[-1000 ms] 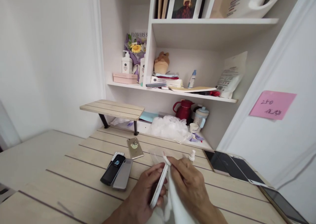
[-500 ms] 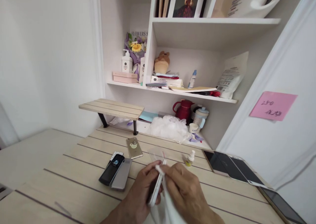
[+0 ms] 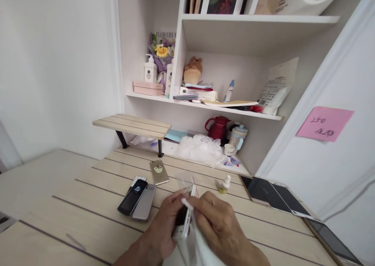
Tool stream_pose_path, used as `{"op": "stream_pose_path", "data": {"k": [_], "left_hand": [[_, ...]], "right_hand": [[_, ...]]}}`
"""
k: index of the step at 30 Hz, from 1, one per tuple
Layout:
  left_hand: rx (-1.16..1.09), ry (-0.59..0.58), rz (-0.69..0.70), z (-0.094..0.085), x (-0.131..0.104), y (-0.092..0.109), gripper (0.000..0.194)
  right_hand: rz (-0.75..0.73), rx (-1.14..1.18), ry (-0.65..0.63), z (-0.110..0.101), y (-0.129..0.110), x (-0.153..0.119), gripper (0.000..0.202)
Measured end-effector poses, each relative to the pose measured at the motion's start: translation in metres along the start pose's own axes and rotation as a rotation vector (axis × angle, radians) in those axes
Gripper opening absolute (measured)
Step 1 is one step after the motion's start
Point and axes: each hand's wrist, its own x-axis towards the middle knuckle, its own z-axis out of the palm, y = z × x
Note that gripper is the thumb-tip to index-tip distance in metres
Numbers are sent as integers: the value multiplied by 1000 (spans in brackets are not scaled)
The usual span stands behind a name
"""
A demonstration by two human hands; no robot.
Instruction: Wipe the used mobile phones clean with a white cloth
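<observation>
A white-edged phone (image 3: 184, 222) is held on its edge near the bottom centre, its dark screen partly showing. My left hand (image 3: 165, 223) wraps round it from the left. In my right hand (image 3: 216, 221) a white cloth (image 3: 202, 250) is pinched, and its bunched tip touches the upper part of the phone. The rest of the cloth hangs down below my right fingers. Just beyond the hands lies a clear plastic bag (image 3: 184, 178) with a red strip, on the slatted table (image 3: 111, 186).
Left of my hands are a black phone (image 3: 133, 197), a grey phone (image 3: 144, 205) and a gold phone (image 3: 159, 172). A small spray bottle (image 3: 225, 184) stands to the right, near several phones along the right edge. A small raised shelf (image 3: 131, 125) is behind.
The phone has turned in my left hand, so more of its dark screen shows. The cloth tip has shifted slightly left on it. The whole view has moved a little.
</observation>
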Motion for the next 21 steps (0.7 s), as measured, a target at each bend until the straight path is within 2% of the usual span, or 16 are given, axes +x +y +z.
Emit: {"op": "stream_pose_path", "data": {"k": [3, 5, 7, 10, 15, 17, 21], "left_hand": [[-80, 18, -34, 0, 0, 4, 15], [-103, 18, -53, -1, 1, 4, 14], [-95, 19, -65, -3, 1, 2, 15], [-26, 28, -75, -5, 3, -2, 20], [108, -73, -58, -3, 2, -5, 18], [90, -64, -44, -2, 1, -6, 17], [-89, 52, -50, -4, 2, -1, 14]], "right_hand": [[-84, 77, -181, -3, -18, 2, 32], [-99, 111, -232, -5, -23, 3, 32], [-94, 128, -210, -6, -20, 3, 32], [-18, 104, -96, -4, -3, 1, 31], [142, 15, 118, 1, 22, -3, 29], [139, 19, 124, 3, 20, -3, 30], [22, 54, -10, 4, 1, -1, 32]]}}
